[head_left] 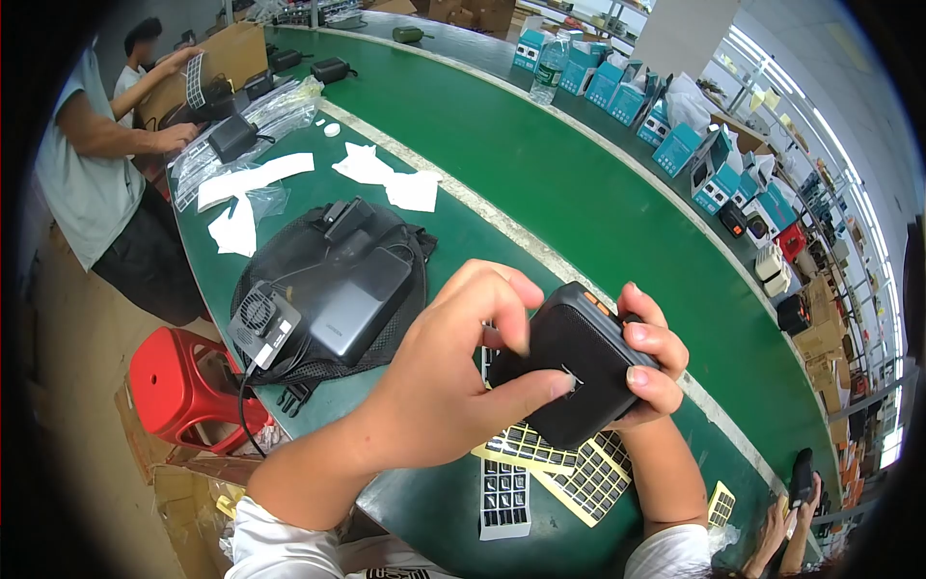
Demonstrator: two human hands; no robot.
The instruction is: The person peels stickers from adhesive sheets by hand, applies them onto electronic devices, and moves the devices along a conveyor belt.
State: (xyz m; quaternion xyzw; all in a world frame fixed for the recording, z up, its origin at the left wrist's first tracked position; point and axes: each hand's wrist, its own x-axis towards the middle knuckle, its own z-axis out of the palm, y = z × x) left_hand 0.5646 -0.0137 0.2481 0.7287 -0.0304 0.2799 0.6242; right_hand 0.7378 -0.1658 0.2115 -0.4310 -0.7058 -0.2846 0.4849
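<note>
A black box-shaped portable speaker with orange buttons along its top edge is tilted up in front of me. My right hand grips it from the right side, fingers wrapped over the edge. The thumb of my left hand presses on a small light mark on the speaker's mesh front. Its other fingers are curled but stand apart from the thumb. Beneath the speaker lie sheets of small dark stickers on yellowish backing, and a white-edged sticker sheet is closest to me.
A black mesh bag carries a grey power bank and a small fan device. White paper scraps lie beyond. A red stool stands left. Blue boxes line the far side. Co-workers' hands show at left and lower right.
</note>
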